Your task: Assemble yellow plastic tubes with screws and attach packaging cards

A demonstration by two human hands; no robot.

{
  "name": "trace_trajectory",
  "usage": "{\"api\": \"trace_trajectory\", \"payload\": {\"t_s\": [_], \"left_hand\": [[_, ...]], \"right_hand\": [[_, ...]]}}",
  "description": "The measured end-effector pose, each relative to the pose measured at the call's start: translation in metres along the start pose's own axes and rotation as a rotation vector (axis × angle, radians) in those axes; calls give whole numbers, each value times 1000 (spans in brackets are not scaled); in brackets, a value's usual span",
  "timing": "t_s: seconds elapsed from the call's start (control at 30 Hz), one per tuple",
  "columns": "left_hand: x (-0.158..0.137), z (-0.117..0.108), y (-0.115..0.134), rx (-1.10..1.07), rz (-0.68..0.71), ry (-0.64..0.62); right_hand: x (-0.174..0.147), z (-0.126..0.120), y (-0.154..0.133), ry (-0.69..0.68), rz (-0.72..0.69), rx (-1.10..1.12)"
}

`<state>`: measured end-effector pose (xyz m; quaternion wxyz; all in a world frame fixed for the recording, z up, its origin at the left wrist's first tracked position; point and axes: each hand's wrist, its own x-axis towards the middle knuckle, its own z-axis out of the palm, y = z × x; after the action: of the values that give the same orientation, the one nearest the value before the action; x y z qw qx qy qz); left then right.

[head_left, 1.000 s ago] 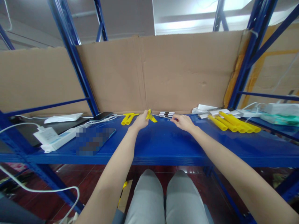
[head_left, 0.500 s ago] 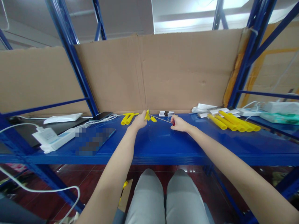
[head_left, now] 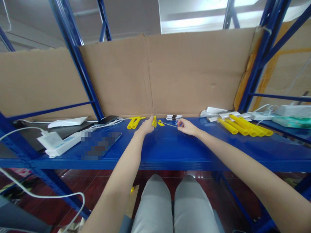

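My left hand (head_left: 146,125) is closed around a small yellow plastic part (head_left: 154,121) near the back of the blue shelf. A few centimetres to the right, my right hand (head_left: 188,127) grips a screwdriver (head_left: 170,124). Its thin metal shaft points left toward the yellow part; whether the tip touches it I cannot tell. The fingers hide the handle. Another small yellow piece (head_left: 160,123) lies by the shaft, beside the part. Behind my right hand is a small stack of white strips with dark marks (head_left: 174,116).
Yellow tubular pieces (head_left: 134,122) lie left of my left hand, and several yellow tubes (head_left: 243,125) at the right. A phone-like slab (head_left: 109,145), partly pixelated, and a white power strip (head_left: 65,144) with cables occupy the left. Cardboard (head_left: 184,71) walls the back.
The view has shifted slightly. Both hands keep nearly the same places, and the red handle end that showed at my right hand is now covered by the fingers.
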<state>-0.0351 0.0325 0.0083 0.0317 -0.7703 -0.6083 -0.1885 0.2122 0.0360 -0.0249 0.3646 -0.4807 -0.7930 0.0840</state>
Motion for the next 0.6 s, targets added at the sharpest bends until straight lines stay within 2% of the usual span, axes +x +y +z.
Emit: {"api": "trace_trajectory", "payload": {"t_s": [0.17, 0.33, 0.6], "left_hand": [[-1, -1, 2, -16, 11, -15], [-1, 0, 4, 3, 33, -23], [-1, 0, 3, 21, 24, -26]], "right_hand": [[-9, -3, -10, -39, 40, -143], [-11, 0, -9, -153, -34, -234], [-8, -7, -6, -257, -64, -202]]}}
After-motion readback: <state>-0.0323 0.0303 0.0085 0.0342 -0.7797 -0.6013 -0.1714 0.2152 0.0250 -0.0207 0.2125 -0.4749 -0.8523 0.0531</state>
